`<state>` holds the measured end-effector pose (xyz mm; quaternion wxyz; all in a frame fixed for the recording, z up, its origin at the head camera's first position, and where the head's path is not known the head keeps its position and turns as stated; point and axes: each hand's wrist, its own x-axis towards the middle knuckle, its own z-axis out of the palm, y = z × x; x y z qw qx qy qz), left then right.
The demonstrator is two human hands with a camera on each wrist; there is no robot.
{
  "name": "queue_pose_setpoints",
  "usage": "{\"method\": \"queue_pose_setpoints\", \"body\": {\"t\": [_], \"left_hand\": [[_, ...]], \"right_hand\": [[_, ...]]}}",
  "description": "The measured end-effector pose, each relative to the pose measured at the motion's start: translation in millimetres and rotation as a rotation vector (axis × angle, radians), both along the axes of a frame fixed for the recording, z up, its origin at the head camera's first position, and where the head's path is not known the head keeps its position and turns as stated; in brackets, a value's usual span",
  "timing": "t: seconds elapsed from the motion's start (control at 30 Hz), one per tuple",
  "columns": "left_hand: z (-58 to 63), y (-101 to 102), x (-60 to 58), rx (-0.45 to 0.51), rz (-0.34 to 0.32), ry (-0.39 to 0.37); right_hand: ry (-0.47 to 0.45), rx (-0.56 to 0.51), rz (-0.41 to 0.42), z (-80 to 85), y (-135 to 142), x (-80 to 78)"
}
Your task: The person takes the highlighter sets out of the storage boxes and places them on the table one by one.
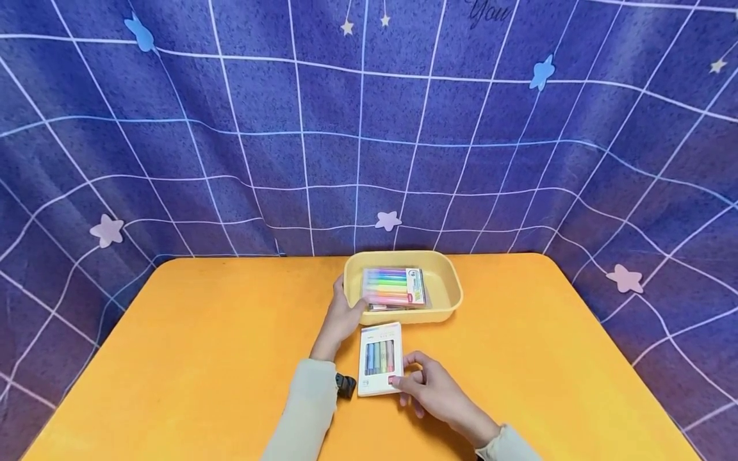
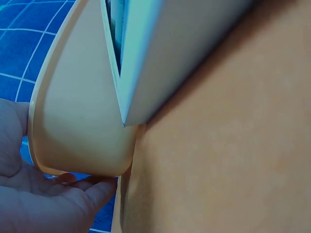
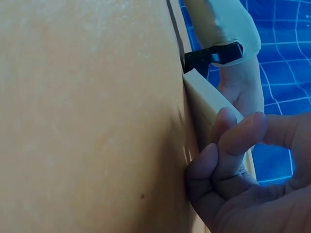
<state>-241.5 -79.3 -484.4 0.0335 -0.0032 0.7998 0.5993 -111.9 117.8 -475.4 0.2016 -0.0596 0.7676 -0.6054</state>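
At the far side of the table stands a pale yellow bin point(image 1: 444, 288). My left hand point(image 1: 341, 320) grips its left end, the thumb at the rim; the left wrist view shows the hand point(image 2: 53, 194) around the bin's end wall point(image 2: 85, 145). In front of the bin lies a white box of colored pens point(image 1: 378, 358), a window in its face. My right hand point(image 1: 435, 390) holds the box by its lower right edge, thumb on the front. Seen from the right wrist, the curled fingers point(image 3: 228, 145) are against the box's side point(image 3: 209, 99).
Inside the bin lies a clear pack of rainbow-colored pens point(image 1: 386, 285), with another pack partly hidden beneath it. A black device point(image 1: 346, 386) sits on the left wrist beside the box. Behind the orange table point(image 1: 230, 346) hangs a blue grid-patterned cloth point(image 1: 323, 160).
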Motion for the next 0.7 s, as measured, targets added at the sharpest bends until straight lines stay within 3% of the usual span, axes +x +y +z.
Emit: {"method": "queue_pose_setpoints", "body": {"t": [0.47, 0.7], "left_hand": [[-5.5, 3.1, 5.0, 0.013, -0.017, 0.024], [-1.9, -1.1, 5.0, 0.022, -0.012, 0.023]], "right_hand": [[0.030, 0.121, 0.070, 4.1, 5.9, -0.4], [0.059, 0.137, 0.084, 6.4, 6.2, -1.3]]}}
